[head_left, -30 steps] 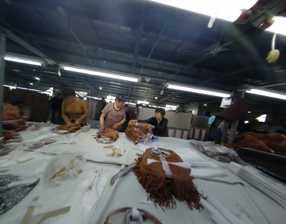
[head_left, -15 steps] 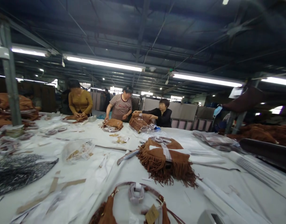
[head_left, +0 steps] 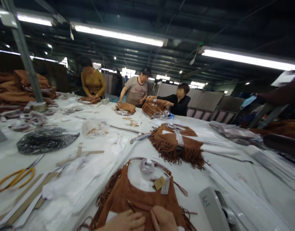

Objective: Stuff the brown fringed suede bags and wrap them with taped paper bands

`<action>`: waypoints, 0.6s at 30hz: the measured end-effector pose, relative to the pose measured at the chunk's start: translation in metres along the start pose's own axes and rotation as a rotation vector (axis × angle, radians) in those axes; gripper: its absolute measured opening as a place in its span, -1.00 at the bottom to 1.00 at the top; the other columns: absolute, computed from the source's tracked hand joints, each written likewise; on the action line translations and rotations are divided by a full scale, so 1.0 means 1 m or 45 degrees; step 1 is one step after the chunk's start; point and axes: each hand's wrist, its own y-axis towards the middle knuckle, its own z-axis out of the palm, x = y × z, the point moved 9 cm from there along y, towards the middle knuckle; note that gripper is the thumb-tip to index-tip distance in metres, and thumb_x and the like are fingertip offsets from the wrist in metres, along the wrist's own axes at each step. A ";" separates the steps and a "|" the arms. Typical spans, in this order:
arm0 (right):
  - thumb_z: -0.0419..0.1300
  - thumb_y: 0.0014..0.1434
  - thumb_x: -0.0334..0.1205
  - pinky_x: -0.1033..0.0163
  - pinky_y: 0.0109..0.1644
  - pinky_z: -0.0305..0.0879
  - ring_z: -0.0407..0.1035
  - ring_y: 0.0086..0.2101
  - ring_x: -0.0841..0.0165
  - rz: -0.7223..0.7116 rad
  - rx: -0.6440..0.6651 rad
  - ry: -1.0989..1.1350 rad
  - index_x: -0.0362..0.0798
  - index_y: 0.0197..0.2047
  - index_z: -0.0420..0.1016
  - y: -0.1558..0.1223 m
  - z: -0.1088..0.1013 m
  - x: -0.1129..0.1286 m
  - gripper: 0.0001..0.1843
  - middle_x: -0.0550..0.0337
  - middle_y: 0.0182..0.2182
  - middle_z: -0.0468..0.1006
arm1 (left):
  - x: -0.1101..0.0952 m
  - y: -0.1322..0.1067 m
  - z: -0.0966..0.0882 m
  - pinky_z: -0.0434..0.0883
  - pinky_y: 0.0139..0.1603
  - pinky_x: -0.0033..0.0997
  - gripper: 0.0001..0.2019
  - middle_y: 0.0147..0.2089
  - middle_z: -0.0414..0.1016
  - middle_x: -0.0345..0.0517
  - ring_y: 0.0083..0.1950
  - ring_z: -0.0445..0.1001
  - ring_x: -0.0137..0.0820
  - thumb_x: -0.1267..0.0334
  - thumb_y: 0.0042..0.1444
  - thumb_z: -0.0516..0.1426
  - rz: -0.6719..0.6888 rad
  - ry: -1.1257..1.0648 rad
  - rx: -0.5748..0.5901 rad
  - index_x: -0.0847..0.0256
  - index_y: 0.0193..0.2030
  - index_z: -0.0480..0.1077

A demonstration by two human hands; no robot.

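- Head view: a brown suede bag with fringe [head_left: 142, 197] lies on the white table [head_left: 113, 123], at its near edge and directly under the wearer's hands.
- Left hand [head_left: 129, 221]: laid on the bag's front beside a dark zip end [head_left: 130, 205], fingers bent; whether they grip anything, I cannot tell.
- Right hand [head_left: 164, 218]: curled on the same suede, just beside the left hand (the fingertips are tucked out of sight, so a pinch cannot be told from a mere touch).
- At the bag's top: a wrapped coil [head_left: 147, 166] inside the handle's arch, with a tan tag [head_left: 159, 183] and a white tag [head_left: 165, 186] near its right end.
- Beyond the bag: a second fringed bag [head_left: 168, 144], a white band around it.
- Right of the bag: a grey device [head_left: 213, 207] with dark marks.
- Well left of the bag: yellow-handled scissors [head_left: 16, 179], apart from both hands.
- Far beyond the bag: three co-workers, two handling brown pieces.
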 end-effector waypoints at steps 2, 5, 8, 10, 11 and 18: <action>-0.12 0.33 -0.22 0.24 -0.25 0.25 0.38 -0.38 0.35 0.157 -0.042 -0.002 -0.05 -0.40 0.40 0.009 -0.010 -0.010 -0.64 0.14 -0.44 0.48 | -0.010 -0.010 -0.005 0.25 0.22 -0.14 -0.53 0.30 0.23 0.04 0.29 0.20 -0.18 0.26 0.27 -0.07 0.004 -0.042 -0.016 0.18 0.32 0.10; -0.14 0.31 -0.20 0.21 -0.15 0.22 0.41 -0.30 0.27 0.461 -0.142 0.029 -0.08 -0.32 0.43 0.037 -0.028 -0.040 -0.64 0.03 -0.35 0.52 | -0.015 -0.016 -0.016 0.18 0.27 -0.11 -0.48 0.34 0.15 0.07 0.33 0.14 -0.17 0.30 0.24 -0.07 -0.011 -0.068 -0.041 0.23 0.34 0.03; -0.10 0.27 -0.22 0.21 -0.11 0.22 0.42 -0.24 0.24 0.537 -0.111 0.064 -0.09 -0.28 0.47 0.073 -0.028 -0.061 -0.67 0.02 -0.30 0.55 | -0.016 -0.016 -0.017 0.16 0.28 -0.11 -0.46 0.34 0.15 0.06 0.34 0.13 -0.16 0.28 0.23 -0.06 0.006 -0.052 -0.018 0.25 0.35 0.01; 0.01 0.21 -0.23 0.24 -0.16 0.23 0.43 -0.29 0.25 0.557 -0.046 0.100 -0.09 -0.36 0.50 0.096 -0.017 -0.070 -0.74 0.06 -0.38 0.56 | -0.015 -0.015 -0.018 0.15 0.29 -0.12 -0.45 0.34 0.15 0.04 0.34 0.13 -0.18 0.28 0.22 -0.06 0.018 -0.026 -0.030 0.24 0.36 0.00; 0.07 0.17 -0.23 0.25 -0.20 0.23 0.43 -0.33 0.26 0.571 -0.011 0.117 -0.09 -0.41 0.50 0.106 -0.009 -0.073 -0.77 0.08 -0.44 0.56 | -0.015 -0.015 -0.018 0.15 0.28 -0.12 -0.46 0.34 0.16 0.03 0.33 0.14 -0.18 0.28 0.23 -0.06 0.020 -0.011 -0.039 0.24 0.35 0.01; 0.23 0.03 -0.25 0.32 -0.36 0.16 0.40 -0.42 0.32 0.690 0.137 0.256 -0.09 -0.53 0.46 0.138 0.031 -0.075 -0.85 0.15 -0.53 0.53 | -0.015 -0.014 -0.022 0.20 0.24 -0.17 -0.47 0.33 0.18 0.00 0.31 0.16 -0.21 0.28 0.23 -0.06 0.057 0.061 -0.073 0.29 0.34 0.02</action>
